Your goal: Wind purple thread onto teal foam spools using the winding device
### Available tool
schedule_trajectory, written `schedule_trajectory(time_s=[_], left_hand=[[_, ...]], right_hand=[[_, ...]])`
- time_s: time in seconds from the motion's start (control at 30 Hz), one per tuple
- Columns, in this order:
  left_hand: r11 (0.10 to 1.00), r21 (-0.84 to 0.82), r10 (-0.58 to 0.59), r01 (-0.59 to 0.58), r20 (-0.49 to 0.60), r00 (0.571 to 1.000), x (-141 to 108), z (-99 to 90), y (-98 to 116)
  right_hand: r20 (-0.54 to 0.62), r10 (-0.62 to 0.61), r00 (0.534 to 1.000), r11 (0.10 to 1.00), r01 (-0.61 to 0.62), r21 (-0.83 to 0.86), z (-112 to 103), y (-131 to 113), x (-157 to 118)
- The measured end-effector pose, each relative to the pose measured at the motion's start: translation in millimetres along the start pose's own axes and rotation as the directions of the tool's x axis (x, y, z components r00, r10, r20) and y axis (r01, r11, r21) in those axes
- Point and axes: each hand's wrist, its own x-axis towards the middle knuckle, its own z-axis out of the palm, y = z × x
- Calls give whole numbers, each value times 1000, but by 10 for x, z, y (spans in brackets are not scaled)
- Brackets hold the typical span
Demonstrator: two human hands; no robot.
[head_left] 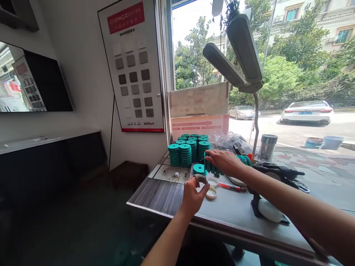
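My left hand [193,195] is over the front of the table, a grey cover on one finger. Its thumb and that finger curl together in a pinch; anything between them is too small to make out. Just beside it are a shallow round dish [211,193] with tiny bits in it and a white ring-shaped lid [213,181]. My right hand [225,162] reaches over a row of teal spools [213,169] lying on their sides, its fingers bent round the near end. A single teal spool [199,169] lies flat between the hands and the stacks.
Tall stacks of teal spools [185,155] stand at the back left. A red pen [229,187] lies right of the dishes. Further right are a black tool with a stand [273,171], a white rounded object [269,210] and a clear canister [267,147]. A lamp [246,55] hangs above.
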Motion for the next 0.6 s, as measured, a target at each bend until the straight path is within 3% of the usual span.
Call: schedule_trajectory(time_s=[0.1, 0.2, 0.27, 0.37, 0.5, 0.6], left_hand=[[1000, 17, -23, 24, -94, 995, -28, -38, 110], [984, 175, 72, -36, -204, 976, 21, 12, 236], [952, 302, 117, -47, -216, 969, 85, 77, 296], [928, 372, 80, 8, -221, 972, 183, 148, 322], [994, 105, -8, 22, -132, 991, 273, 90, 262], [995, -93, 36, -36, -5, 999, 321, -19, 225]], right_hand=[[1, -9, 1000, 1000, 8, 5, -2, -6, -1], [7, -2, 1000, 1000, 2, 10, -2, -2, -3], [15, -1, 1000, 1000, 1, 16, -6, 6, -2], [30, -9, 1000, 999, 8, 33, -20, 19, 4], [55, -14, 998, 998, 10, 66, -34, 45, 28], [88, -37, 995, 993, 27, 111, -41, 94, 76]])
